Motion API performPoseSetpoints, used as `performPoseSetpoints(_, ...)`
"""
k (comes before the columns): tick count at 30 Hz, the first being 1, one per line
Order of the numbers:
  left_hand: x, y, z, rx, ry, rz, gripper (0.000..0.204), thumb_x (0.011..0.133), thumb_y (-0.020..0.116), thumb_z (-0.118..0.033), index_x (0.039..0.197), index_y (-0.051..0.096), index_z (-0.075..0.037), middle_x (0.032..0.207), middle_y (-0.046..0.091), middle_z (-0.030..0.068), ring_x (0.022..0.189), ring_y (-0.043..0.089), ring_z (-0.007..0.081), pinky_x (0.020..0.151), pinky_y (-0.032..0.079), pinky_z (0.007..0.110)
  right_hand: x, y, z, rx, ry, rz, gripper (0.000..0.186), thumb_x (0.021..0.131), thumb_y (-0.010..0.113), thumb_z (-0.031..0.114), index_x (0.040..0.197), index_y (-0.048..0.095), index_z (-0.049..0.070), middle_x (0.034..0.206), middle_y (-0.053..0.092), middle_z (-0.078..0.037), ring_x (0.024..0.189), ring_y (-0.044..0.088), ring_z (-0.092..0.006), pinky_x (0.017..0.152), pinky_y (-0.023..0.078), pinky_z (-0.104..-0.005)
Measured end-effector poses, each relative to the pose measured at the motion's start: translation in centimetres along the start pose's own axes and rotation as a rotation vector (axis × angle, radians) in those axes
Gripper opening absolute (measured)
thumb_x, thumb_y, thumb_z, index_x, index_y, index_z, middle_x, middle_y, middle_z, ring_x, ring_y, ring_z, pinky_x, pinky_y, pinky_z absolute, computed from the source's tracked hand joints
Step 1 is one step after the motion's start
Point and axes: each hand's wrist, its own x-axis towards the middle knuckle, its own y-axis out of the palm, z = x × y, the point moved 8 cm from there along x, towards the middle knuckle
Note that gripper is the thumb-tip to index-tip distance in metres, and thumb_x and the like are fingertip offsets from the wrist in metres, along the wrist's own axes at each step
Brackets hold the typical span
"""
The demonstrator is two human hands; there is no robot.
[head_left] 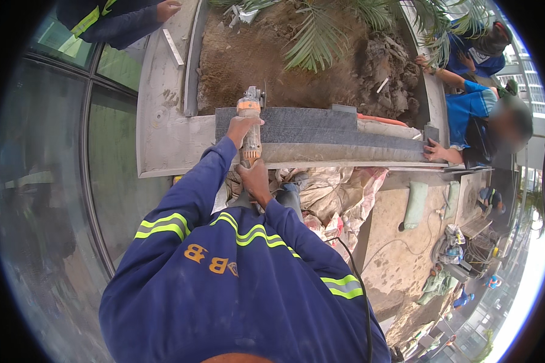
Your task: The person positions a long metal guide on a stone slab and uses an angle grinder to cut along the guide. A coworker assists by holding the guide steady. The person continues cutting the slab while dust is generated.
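Note:
An orange and grey angle grinder (249, 124) is held in both my hands above the planter wall. My left hand (242, 130) wraps round the front of its body, near the head. Behind it, my right hand (255, 181) grips the rear end. The grinder's disc (263, 98) points away from me, close to the left end of a dark grey stone slab (309, 121). That slab lies along the wall top, with a paler concrete strip (321, 152) on its near side. Whether the disc touches the stone I cannot tell.
Soil (254, 54) and palm fronds (318, 39) fill the planter beyond. At right, a co-worker's hand (433, 150) rests on the wall's end; another person's hand (168, 9) shows top left. Glass panels (48, 151) stand left. Crumpled sacks (327, 187) and a black cable (358, 278) lie near me.

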Motion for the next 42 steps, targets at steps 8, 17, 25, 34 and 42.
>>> performPoseSetpoints(8, 0.4, -0.3, -0.7, -0.035, 0.034, -0.002, 0.029, 0.074, 0.083, -0.018, 0.095, 0.069, -0.002, 0.078, 0.065, 0.0077, 0.062, 0.066, 0.0222, 0.057, 0.054, 0.038, 0.5, 0.1, 0.3, -0.006, 0.005, 0.022, 0.06, 0.079, 0.073, 0.036, 0.111, 0.056, -0.012, 0.095, 0.07, -0.034, 0.095, 0.071, -0.0482, 0.084, 0.054, -0.0513)
performPoseSetpoints(17, 1.3, -1.1, 0.7, 0.011, 0.168, 0.084, 0.026, 0.078, 0.08, -0.027, 0.089, 0.071, -0.004, 0.075, 0.065, 0.0038, 0.06, 0.064, 0.0175, 0.058, 0.052, 0.034, -1.7, -1.1, 1.8, 0.139, 0.044, 0.066, 0.064, 0.078, 0.075, 0.037, 0.11, 0.058, -0.016, 0.099, 0.069, -0.037, 0.098, 0.07, -0.0473, 0.084, 0.054, -0.0515)
performPoseSetpoints(25, 3.1, -1.0, 1.3, -0.033, 0.154, 0.105, 0.027, 0.078, 0.08, -0.024, 0.093, 0.07, -0.004, 0.076, 0.064, 0.0042, 0.059, 0.065, 0.0199, 0.057, 0.052, 0.035, 0.9, 1.0, -1.5, 0.06, -0.048, -0.044, 0.061, 0.081, 0.072, 0.033, 0.114, 0.055, -0.015, 0.096, 0.068, -0.037, 0.098, 0.068, -0.0502, 0.085, 0.053, -0.0523)
performPoseSetpoints(34, 1.9, -0.9, 3.1, -0.005, 0.027, -0.015, 0.025, 0.076, 0.08, -0.019, 0.092, 0.069, -0.003, 0.076, 0.063, 0.0053, 0.058, 0.064, 0.0215, 0.055, 0.053, 0.036, -2.3, -1.6, -0.1, 0.173, 0.03, 0.039, 0.052, 0.081, 0.07, 0.027, 0.117, 0.057, -0.008, 0.1, 0.069, -0.031, 0.095, 0.07, -0.0462, 0.082, 0.054, -0.0495)
performPoseSetpoints(42, 1.0, -1.3, 0.3, 0.032, 0.207, 0.027, 0.021, 0.078, 0.08, -0.022, 0.087, 0.071, -0.006, 0.074, 0.063, 0.0008, 0.063, 0.064, 0.0151, 0.06, 0.05, 0.034, -0.3, 0.0, -0.3, 0.109, -0.006, 0.002, 0.058, 0.08, 0.075, 0.039, 0.106, 0.063, -0.012, 0.094, 0.071, -0.032, 0.094, 0.071, -0.0465, 0.081, 0.055, -0.0511)
